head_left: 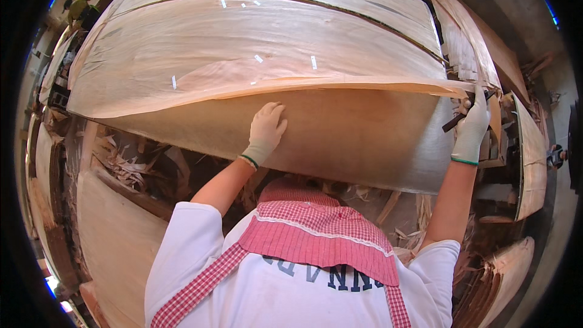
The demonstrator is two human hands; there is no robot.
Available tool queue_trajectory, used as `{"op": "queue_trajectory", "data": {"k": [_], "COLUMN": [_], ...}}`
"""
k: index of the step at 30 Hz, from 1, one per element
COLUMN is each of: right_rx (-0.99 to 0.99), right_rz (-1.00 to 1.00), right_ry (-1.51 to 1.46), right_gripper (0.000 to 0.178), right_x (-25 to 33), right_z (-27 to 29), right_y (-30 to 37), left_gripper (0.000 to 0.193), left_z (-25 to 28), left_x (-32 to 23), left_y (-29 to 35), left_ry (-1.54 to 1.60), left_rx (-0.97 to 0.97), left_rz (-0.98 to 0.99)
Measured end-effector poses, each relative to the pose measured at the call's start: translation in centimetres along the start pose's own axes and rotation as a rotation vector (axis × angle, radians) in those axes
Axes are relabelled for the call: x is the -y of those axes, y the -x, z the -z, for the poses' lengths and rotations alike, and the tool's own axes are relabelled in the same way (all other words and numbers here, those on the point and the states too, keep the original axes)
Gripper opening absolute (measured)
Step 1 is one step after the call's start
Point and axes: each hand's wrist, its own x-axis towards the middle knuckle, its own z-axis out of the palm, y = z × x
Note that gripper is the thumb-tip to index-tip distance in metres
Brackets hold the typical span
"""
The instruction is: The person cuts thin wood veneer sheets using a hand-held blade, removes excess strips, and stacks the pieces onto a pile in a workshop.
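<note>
A large thin wood veneer sheet (261,42) lies across the stack, its near edge raised in a long wave. Below that edge shows a smooth brownish board (358,127). My left hand (267,127), in a pale knit glove, rests on this board with fingers apart and slightly bent, holding nothing. At the right end, my gloved right hand (473,124) is closed around a dark, narrow bar-shaped tool (452,123), whose exact kind I cannot make out. The thumb of that hand is up against the veneer's right corner; whether it pinches the sheet is unclear.
Small white tape strips (314,62) dot the veneer, and a dark gap runs across its far part. Torn veneer scraps (124,167) lie on the floor at left. More sheets (464,42) are piled at right. A person (78,9) is at far left.
</note>
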Motion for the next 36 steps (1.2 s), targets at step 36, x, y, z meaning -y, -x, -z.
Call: {"op": "queue_trajectory", "data": {"k": [36], "right_rx": [0.009], "right_rz": [-0.059], "right_ry": [-0.080], "right_gripper": [0.011], "right_x": [-1.9], "right_z": [-0.2], "right_y": [-1.1], "left_gripper": [0.019], "left_z": [0.3], "left_x": [0.6], "left_y": [6.5], "left_ry": [1.430], "left_rx": [0.073], "left_rz": [0.915]}}
